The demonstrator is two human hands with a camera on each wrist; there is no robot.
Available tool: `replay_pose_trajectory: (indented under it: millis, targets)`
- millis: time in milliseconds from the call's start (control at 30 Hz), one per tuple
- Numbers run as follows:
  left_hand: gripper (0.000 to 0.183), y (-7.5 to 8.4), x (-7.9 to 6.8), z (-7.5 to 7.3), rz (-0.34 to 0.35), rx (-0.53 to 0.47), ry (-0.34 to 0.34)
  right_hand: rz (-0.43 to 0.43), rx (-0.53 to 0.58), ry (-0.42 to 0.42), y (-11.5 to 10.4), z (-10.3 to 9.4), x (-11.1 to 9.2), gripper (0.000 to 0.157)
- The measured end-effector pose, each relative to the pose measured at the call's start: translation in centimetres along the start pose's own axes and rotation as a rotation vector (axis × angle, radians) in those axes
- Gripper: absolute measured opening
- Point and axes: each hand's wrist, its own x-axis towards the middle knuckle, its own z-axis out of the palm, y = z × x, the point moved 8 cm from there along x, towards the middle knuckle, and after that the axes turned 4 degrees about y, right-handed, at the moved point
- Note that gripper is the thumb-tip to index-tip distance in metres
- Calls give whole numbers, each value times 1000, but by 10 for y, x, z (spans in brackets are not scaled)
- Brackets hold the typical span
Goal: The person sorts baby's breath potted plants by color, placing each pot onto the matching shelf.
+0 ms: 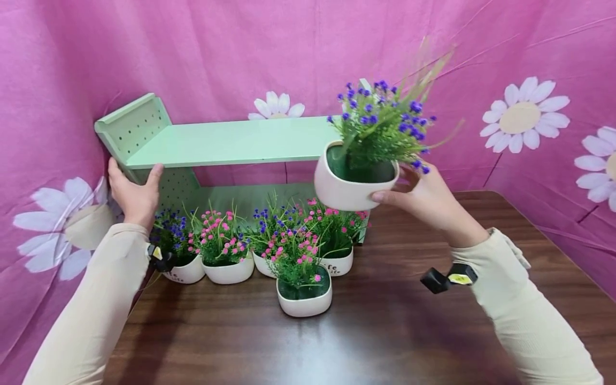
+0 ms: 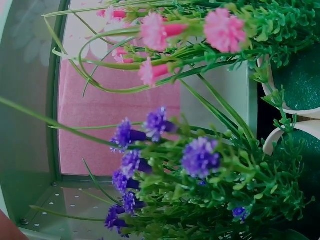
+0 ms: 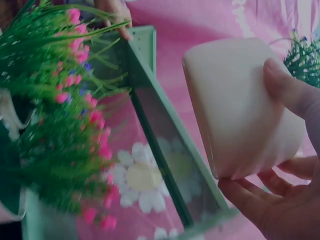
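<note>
High over the table, my right hand [image 1: 428, 198] grips a white flower pot [image 1: 356, 192] with purple artificial flowers and long grass. The right wrist view shows thumb and fingers on the smooth white pot [image 3: 240, 110], which overlaps the right part of the shelf in the head view. At the left, my left hand [image 1: 137, 192] holds the side of the light green two-tier shelf [image 1: 236, 141], thumb in front and fingers on the outer side. The upper board is bare. Purple flowers [image 2: 200, 157] and pink flowers [image 2: 225, 30] fill the left wrist view.
Before the lower board [image 1: 240, 195] stands a row of white pots, among them a pink-flowered pot [image 1: 228, 272] and a purple-flowered pot [image 1: 185, 272]. Another pink-flowered pot [image 1: 305, 306] sits nearer on the brown wooden table [image 1: 409, 331]. A pink daisy-print cloth [image 1: 231, 59] hangs behind.
</note>
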Motion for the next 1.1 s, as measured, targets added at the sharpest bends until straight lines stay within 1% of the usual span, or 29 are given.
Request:
replay_pose_trajectory:
  millis: [67, 167, 233, 333, 400, 600, 667, 800, 933, 1100]
  targets:
    - [90, -1, -1, 1, 1, 0, 2, 35, 25, -1, -1, 10, 9, 66]
    - [90, -2, -1, 0, 9, 3, 9, 50, 71, -2, -4, 28, 27, 69]
    - [90, -3, 0, -1, 13, 4, 10, 72, 115, 4, -5, 39, 39, 73]
    - [90, -3, 0, 0, 21, 1, 12, 92, 122, 5, -6, 53, 59, 83]
    - [90, -3, 0, 1, 25, 0, 11, 104, 112, 4, -7, 62, 72, 86]
    - [90, -1, -2, 2, 44, -3, 22, 41, 40, 10, -14, 87, 108, 87]
    - [90, 0, -3, 3, 44, -8, 22, 45, -4, 13, -14, 94, 117, 91]
    - [91, 0, -4, 5, 46, -20, 17, 74, -79, 10, -12, 108, 131, 96]
    - [91, 1, -3, 3, 59, -19, 29, 64, -94, 8, -11, 125, 143, 92]
    - [90, -1, -2, 1, 63, -3, 37, 79, -126, 16, -9, 141, 154, 96]
